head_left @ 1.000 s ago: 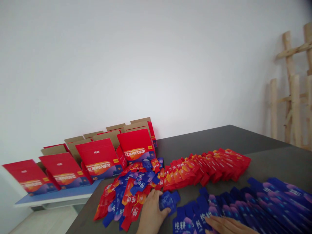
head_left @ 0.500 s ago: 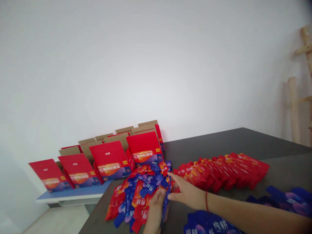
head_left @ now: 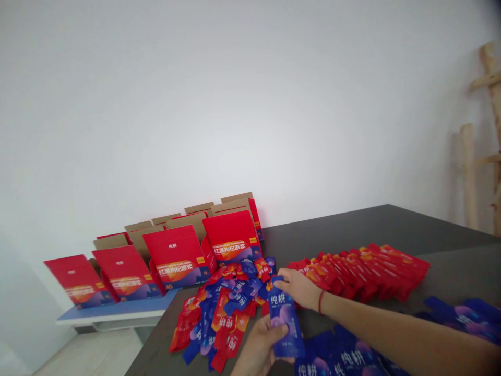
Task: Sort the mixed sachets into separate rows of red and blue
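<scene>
A blue pouch (head_left: 286,328) with white characters is held upright in front of me. Closed on its lower left side is my left hand (head_left: 263,342), the thumb lying across the pouch's face. My right hand (head_left: 299,288) pinches the top end of the same pouch. Left of both hands lies a mixed heap of red and blue pouches (head_left: 227,308). Below my right forearm are more blue pouches (head_left: 340,352), partly covered by the arm. Behind my right wrist, a row of overlapping red pouches (head_left: 364,274) stretches to the right.
Several red printed boxes (head_left: 178,258) with raised lids stand at the left, some on a blue-topped stand (head_left: 129,309). The dark table (head_left: 324,227) runs back towards the white wall. A wooden frame (head_left: 469,177) is at the far right.
My left hand has moved right from the heap's edge, turning the blue pouch face-up towards me. My right hand, open before, has closed on the pouch's top.
</scene>
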